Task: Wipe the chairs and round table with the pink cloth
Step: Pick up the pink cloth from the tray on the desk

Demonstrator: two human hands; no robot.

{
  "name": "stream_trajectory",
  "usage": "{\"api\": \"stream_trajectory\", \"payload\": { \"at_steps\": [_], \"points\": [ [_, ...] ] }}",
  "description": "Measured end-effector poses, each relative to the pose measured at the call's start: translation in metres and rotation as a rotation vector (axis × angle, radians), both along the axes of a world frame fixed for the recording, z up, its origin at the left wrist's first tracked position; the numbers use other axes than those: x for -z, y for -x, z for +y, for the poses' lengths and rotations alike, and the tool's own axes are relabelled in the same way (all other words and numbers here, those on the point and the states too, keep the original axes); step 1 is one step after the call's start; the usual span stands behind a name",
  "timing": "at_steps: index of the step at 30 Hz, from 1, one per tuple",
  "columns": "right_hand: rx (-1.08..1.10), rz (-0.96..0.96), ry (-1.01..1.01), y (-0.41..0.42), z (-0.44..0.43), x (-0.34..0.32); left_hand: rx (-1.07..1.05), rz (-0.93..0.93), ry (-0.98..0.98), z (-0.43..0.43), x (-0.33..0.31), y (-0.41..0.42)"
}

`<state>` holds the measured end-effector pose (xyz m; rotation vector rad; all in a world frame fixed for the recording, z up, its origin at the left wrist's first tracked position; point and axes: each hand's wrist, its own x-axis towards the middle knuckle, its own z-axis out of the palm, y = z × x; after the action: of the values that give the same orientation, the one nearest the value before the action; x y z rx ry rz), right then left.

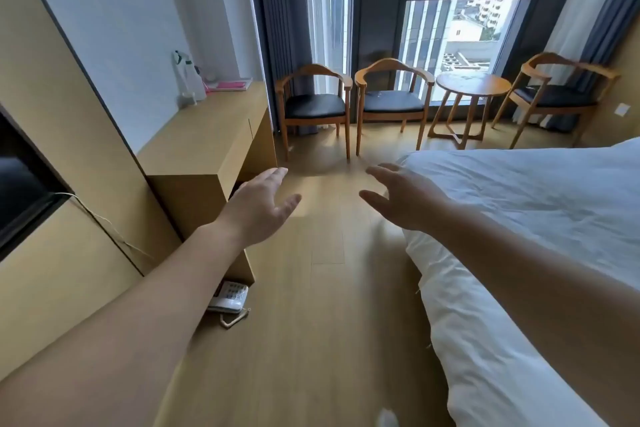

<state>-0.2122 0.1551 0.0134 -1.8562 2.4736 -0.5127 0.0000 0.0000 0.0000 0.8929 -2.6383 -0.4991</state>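
Bright pink cloth point(230, 84) flat on desk point(207, 142), left hand point(258, 208), right hand point(405, 198), fingers point(379, 170) apart

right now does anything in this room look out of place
Yes: a white telephone sits on the floor at the foot of the desk, its coiled cord trailing across the boards. Odd place for a phone, and easy to step on.

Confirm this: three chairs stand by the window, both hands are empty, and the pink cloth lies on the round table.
Not quite. The head view shows the pink cloth on the desk near the spray bottle, not on the round table. The rest holds.
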Motion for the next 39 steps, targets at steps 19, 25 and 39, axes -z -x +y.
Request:
{"api": "stream_trajectory", "payload": {
  "at_steps": [19, 25, 39],
  "points": [
    [-0.086, -0.051, -0.068, 0.194, -0.168, 0.026, -0.181, -0.038, -0.072, -0.128, 0.027, 0.182],
    [-0.098, -0.065, -0.086, 0.231, -0.198, 0.030, -0.211, -0.039, -0.074, -0.158, 0.030, 0.209],
    [-0.107, 0.016, -0.127, 0.278, -0.327, 0.049, -0.235, -0.041, -0.118, -0.292, 0.065, 0.261]
  ]
}}
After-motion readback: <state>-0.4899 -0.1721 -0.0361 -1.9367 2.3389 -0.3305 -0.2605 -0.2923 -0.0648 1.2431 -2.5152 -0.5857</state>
